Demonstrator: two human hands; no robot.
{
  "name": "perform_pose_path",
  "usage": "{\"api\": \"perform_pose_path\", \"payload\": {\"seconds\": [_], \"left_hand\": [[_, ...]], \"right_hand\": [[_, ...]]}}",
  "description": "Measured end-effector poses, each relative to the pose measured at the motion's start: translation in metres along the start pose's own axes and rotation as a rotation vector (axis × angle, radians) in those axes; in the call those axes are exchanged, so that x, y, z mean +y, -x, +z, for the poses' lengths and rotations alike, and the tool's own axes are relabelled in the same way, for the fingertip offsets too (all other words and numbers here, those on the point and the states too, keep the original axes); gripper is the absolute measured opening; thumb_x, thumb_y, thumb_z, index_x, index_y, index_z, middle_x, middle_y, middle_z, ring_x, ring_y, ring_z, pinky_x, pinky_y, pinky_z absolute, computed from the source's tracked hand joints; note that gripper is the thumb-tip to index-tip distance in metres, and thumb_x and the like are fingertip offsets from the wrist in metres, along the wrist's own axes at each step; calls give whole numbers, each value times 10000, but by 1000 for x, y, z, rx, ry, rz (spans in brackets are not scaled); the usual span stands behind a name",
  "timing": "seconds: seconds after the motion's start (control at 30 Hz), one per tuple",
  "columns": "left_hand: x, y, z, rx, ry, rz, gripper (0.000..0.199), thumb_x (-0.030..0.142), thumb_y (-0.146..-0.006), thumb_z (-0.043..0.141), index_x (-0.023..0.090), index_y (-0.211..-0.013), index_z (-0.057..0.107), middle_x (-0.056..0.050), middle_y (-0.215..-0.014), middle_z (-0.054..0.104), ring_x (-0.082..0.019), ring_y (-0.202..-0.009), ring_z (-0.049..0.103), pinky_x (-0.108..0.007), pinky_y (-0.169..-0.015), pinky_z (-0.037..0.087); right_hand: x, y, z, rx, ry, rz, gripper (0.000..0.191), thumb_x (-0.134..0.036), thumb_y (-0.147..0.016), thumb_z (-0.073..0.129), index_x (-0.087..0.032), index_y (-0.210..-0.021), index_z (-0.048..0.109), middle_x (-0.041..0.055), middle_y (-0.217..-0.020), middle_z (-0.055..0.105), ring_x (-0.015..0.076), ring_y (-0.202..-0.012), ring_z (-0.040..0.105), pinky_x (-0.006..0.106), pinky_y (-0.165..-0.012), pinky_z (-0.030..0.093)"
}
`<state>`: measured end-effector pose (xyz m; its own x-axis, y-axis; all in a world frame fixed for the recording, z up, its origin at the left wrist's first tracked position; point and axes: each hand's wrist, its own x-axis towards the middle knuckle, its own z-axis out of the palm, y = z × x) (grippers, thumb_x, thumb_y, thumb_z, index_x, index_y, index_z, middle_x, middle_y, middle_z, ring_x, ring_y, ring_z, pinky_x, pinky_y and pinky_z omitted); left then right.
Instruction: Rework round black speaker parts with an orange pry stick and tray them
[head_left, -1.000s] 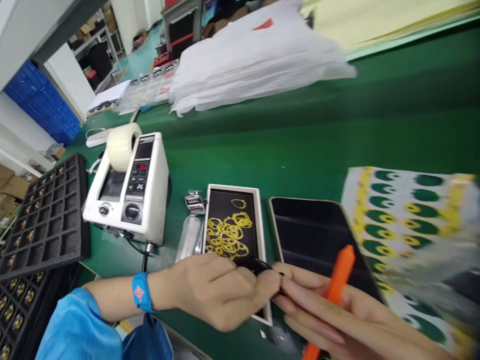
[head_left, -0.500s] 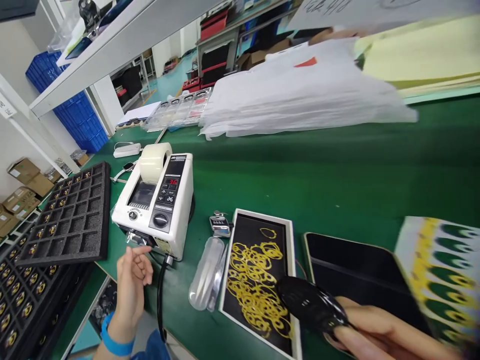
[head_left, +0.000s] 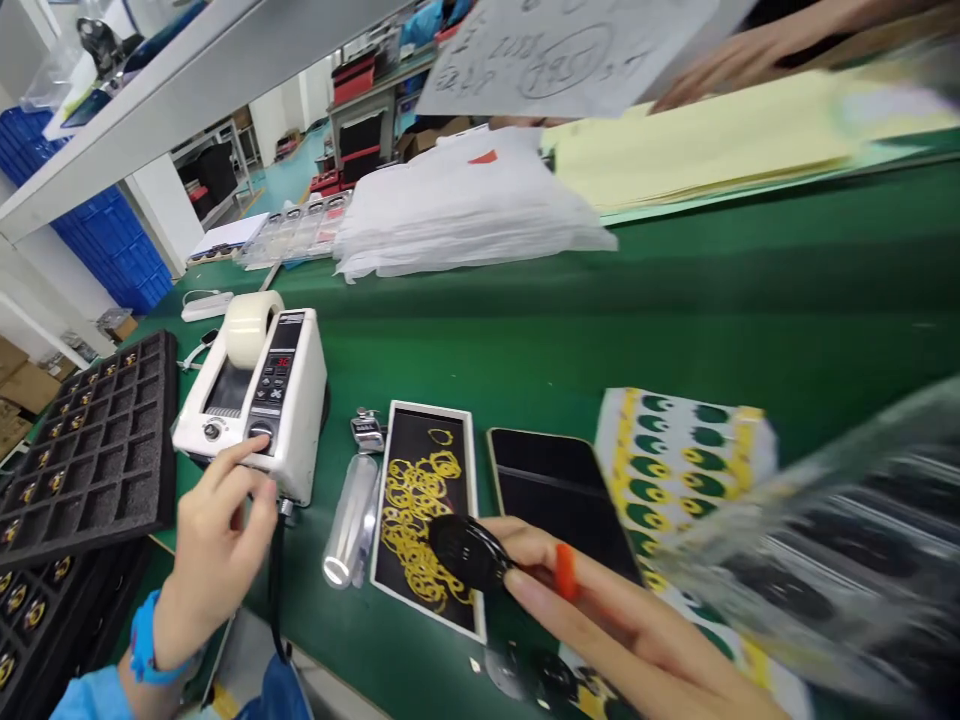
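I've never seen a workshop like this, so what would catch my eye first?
A white tape dispenser with a roll of clear tape stands left of centre on the green bench mat, and the person's left hand is at its front. Just right of it, a tangle of yellow rings lies in a black tray. At the top, another person's hand holds up a handwritten sheet of paper.

Blue sleeve (head_left: 90,695) — blue wristband (head_left: 141,638)

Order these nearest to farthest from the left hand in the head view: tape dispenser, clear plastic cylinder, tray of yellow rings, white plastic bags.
From the left hand:
1. Tape dispenser, ahead, at the fingertips.
2. Clear plastic cylinder, to the right.
3. Tray of yellow rings, beyond the cylinder.
4. White plastic bags, across the bench.
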<state>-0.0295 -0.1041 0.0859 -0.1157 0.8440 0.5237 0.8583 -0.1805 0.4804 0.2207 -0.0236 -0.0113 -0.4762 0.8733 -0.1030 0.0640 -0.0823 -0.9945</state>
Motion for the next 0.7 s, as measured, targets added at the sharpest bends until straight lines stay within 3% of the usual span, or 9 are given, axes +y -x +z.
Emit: {"api": "perform_pose_path", "payload": {"seconds": [0.1,0.13,0.27,0.33,0.5,0.7], "left_hand": [[12,-20,3,-34,139,-6,234,126,-928,497,200,-710,536,-36,-803,645,-189,-851,641,-260,-626,414],[17,-26,7,-93,227,8,235,147,-939,487,202,-717,540,-32,-782,628,-184,-819,629,-265,-632,418],[33,-44,38,-544,556,16,317,266,-964,462,203,-664,546,-18,-680,543,-156,-638,517,-278,-595,398],[35,-46,55,-675,610,-22,355,300,-963,460,205,-626,522,-7,-635,498,-156,-624,476,-280,-588,368],[27,-38,75,-761,618,-74,365,314,-962,451,203,-615,462,3,-657,458,-153,-652,426,-280,-595,315],[22,-36,78,-810,590,-134,396,338,-968,458,198,-598,431,10,-665,425,-151,-660,408,-281,-589,287]], "right_hand": [[-6,1,1,13,-110,169,523,-708,-713,678,-254,-966,738,66,-1080,685,292,-1063,608,355,-912,535],[-8,2,2,50,-158,209,568,-716,-682,700,-259,-1019,734,63,-1079,684,287,-1046,606,372,-916,528],[-21,2,5,111,-338,229,544,-676,-672,744,-266,-1029,723,34,-982,660,222,-899,577,358,-879,503],[-27,0,4,74,-362,174,460,-653,-704,739,-253,-930,722,15,-867,613,191,-814,534,321,-817,486],[-27,-6,-1,-66,-358,58,416,-630,-784,684,-216,-784,642,-8,-754,489,155,-716,454,263,-697,445],[-24,-3,0,-66,-322,66,416,-632,-813,653,-217,-783,630,0,-784,499,166,-758,472,272,-713,441]]}}
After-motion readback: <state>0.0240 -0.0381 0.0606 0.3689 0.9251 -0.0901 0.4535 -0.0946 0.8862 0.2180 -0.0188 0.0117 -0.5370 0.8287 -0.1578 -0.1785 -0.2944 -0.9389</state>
